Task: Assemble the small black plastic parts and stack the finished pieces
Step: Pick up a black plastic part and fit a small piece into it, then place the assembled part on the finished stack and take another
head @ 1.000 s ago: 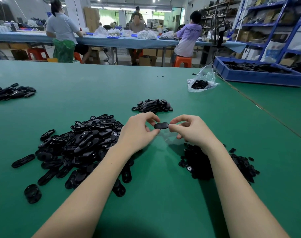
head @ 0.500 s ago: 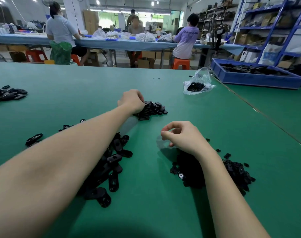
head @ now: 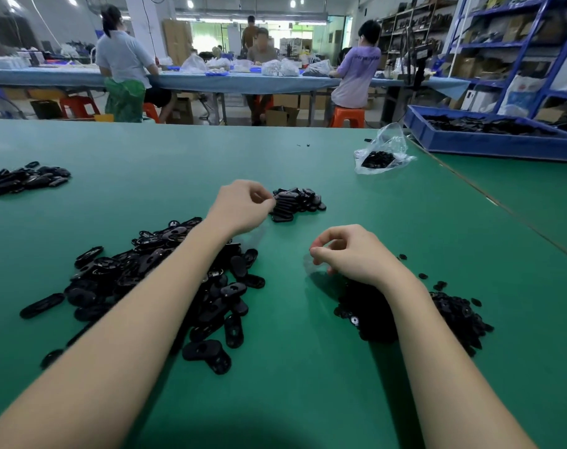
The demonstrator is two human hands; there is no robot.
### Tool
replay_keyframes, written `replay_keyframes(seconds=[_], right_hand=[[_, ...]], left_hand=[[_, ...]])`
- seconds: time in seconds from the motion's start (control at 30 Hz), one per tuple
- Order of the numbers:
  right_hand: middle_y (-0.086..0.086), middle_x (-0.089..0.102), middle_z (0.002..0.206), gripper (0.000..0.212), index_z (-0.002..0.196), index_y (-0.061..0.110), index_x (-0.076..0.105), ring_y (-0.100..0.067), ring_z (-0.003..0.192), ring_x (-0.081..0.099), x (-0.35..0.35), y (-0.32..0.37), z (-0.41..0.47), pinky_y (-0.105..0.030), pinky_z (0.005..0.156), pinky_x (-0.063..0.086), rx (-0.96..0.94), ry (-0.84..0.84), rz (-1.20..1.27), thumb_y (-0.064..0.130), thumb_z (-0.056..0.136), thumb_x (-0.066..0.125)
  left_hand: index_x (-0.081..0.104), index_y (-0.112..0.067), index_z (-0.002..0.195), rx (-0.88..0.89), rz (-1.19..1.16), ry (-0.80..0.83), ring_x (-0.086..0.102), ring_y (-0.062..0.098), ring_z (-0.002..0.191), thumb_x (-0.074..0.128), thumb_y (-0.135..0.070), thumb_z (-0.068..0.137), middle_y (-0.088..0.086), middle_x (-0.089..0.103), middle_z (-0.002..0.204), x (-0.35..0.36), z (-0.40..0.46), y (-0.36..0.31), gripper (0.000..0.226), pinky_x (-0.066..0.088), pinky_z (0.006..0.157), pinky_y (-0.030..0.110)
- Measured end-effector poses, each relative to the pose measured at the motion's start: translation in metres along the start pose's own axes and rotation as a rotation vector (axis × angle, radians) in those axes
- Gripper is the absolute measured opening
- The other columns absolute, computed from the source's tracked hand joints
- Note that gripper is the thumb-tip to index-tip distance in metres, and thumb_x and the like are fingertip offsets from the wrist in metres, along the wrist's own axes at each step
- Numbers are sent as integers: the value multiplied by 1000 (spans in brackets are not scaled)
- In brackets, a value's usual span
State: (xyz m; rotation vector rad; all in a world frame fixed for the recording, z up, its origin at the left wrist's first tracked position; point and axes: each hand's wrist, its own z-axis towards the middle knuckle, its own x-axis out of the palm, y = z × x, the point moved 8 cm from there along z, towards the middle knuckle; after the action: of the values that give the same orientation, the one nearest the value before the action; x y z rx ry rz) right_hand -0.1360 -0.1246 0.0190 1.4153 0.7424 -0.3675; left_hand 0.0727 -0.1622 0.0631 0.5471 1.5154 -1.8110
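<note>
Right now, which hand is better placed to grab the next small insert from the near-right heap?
Right. The right hand hangs empty with curled fingers directly over the heap of small black inserts, while the left hand is stretched forward at the stack of finished pieces, far from that heap.

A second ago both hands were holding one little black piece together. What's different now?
The left hand carried that piece away from the right hand, out to the small finished pile, and its curled fingers now sit at the pile's edge; whether it has let go is unclear. The right hand released the piece and waits, loosely curled and empty, above the small-parts heap. The big pile of oval parts stayed put.
</note>
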Motion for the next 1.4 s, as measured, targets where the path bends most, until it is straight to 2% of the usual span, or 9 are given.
replay_keyframes(seconds=[0.13,0.23,0.43,0.7,0.8,0.93,1.03,1.23,1.4], right_hand=[[14,77,78,8,85,25,72,-2,59,68,8,4,0,-22,66,48,-8,30,-55,26,91,66],[11,77,78,8,84,27,72,-1,61,66,12,6,1,-23,74,53,-16,42,-104,27,91,68],[12,78,79,10,81,30,72,-4,71,66,11,8,0,-25,79,53,-16,33,-140,29,90,69],[12,78,80,8,86,27,74,-9,76,68,11,8,-2,-32,88,57,-12,44,-133,28,91,68],[13,78,80,7,87,25,74,-8,67,69,6,6,-2,-31,83,56,-7,35,-97,27,91,68],[14,77,79,8,87,25,73,-5,57,65,-15,-1,-3,-23,63,47,22,-54,-39,27,93,67],[19,76,76,10,86,28,73,1,56,65,-31,-10,-4,-17,54,44,56,-114,-70,29,93,65],[19,74,79,9,80,34,73,-9,86,68,-46,-25,-6,-36,87,57,161,-162,-272,34,86,67],[12,76,93,6,76,36,78,-15,96,68,-43,-31,-10,-36,92,56,272,-45,-430,41,75,81]], left_hand=[[75,-29,92,3,21,1,66,10,87,66,-32,91,-9,72,91,-16,-34,12,9,43,76,19],[72,-29,91,2,173,64,66,12,89,66,-31,89,-15,70,88,-13,-45,17,7,51,86,26],[64,-35,92,-3,482,92,61,17,107,65,-49,84,-12,70,101,9,-60,19,16,47,82,31],[68,-32,95,0,404,3,62,21,104,57,-18,87,-6,72,100,6,-64,9,19,46,87,31],[69,-33,96,42,248,-40,63,15,91,60,-19,87,-10,72,90,2,-65,-2,19,48,79,27],[74,-32,88,-39,-338,101,55,1,59,69,-21,85,-12,69,68,18,-69,-13,12,41,54,10],[75,-27,93,-163,-584,202,57,1,61,68,-17,88,-10,68,67,34,-76,-13,13,42,51,11],[72,-19,110,-298,-800,293,68,10,71,67,-6,90,-1,76,91,50,-82,-7,24,52,56,16],[70,-15,113,-307,-843,295,66,14,71,64,1,92,1,71,93,54,-82,-5,28,54,58,17]])
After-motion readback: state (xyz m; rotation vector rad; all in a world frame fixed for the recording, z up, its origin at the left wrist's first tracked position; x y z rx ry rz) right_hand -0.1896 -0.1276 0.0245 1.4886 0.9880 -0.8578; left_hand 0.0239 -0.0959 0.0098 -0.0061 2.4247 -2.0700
